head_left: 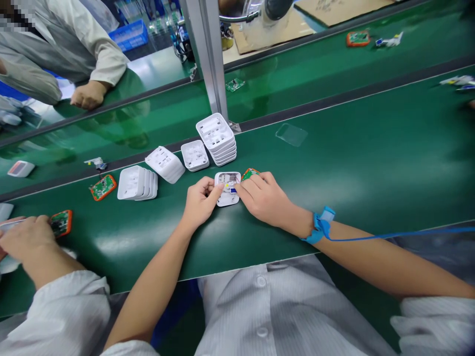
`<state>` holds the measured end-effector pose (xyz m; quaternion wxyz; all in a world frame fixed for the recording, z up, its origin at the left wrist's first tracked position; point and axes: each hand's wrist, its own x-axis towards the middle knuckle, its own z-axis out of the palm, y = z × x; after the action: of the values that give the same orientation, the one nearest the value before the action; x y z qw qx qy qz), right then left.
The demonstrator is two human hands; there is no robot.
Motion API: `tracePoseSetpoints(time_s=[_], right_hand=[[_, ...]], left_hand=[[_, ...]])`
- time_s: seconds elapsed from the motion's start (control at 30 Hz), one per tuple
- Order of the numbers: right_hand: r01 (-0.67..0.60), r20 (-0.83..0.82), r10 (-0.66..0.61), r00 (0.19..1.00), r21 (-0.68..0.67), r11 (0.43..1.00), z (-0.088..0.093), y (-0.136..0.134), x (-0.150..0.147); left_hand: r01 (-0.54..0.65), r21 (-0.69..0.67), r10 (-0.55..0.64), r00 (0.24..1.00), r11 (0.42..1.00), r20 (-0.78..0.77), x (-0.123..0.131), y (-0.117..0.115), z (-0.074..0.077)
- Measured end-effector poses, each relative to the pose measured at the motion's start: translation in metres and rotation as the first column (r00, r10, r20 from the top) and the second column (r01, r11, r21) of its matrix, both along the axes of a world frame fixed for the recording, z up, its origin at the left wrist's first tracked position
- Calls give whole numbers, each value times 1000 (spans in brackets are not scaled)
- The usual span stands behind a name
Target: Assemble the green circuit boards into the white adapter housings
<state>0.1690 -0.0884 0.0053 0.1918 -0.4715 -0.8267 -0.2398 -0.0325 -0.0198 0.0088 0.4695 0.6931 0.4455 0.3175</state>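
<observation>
A white plastic housing lies open side up on the green bench in front of me. My left hand grips its left edge, the thumb reaching over the rim. Inside it are a small yellow spot and a small dark-blue and white part. My right hand is closed at the housing's right edge, fingertips beside the blue part; what they pinch is hidden. Just behind those fingers sits a green circuit board in an orange frame, partly covered by my hand. A blue wrist strap with a cord circles my right wrist.
Stacks of white housings stand behind my hands and to the left. A clear plastic sheet lies back right. Another orange-framed board is at left. A co-worker's hand works at far left. A metal post rises behind.
</observation>
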Motion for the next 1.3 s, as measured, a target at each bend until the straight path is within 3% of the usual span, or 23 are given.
tracePoseSetpoints(time_s=[0.23,0.4,0.57,0.7,0.77,0.87,0.93,1.1,1.3], right_hand=[[49,0,-49,999,-35,998,2,1,-6],[13,-212,-71,975,-260,965,0,6,-6],[-74,-481,-188,857,-475,877,4,16,-4],[26,-573,-385,724,-534,845,15,30,-3],[-34,-558,-360,747,-574,818,20,35,-2],[-269,-523,-177,834,-664,697,25,37,2],[-319,-503,-123,855,-699,640,27,37,4],[-233,-430,-181,884,-743,627,26,37,2],[-204,-388,-139,911,-717,666,32,34,6]], left_hand=[[36,-9,-37,999,999,-37,1,1,2],[82,-12,-82,992,997,-100,1,3,9],[131,23,-125,976,991,-179,4,5,18],[181,55,-164,958,982,-236,2,5,22],[211,95,-180,949,973,-260,0,4,23],[265,215,-188,928,940,-322,-1,1,21],[294,278,-183,913,915,-364,-1,-1,18],[298,297,-174,909,907,-380,1,-2,14],[298,268,-198,918,916,-344,-3,-2,14]])
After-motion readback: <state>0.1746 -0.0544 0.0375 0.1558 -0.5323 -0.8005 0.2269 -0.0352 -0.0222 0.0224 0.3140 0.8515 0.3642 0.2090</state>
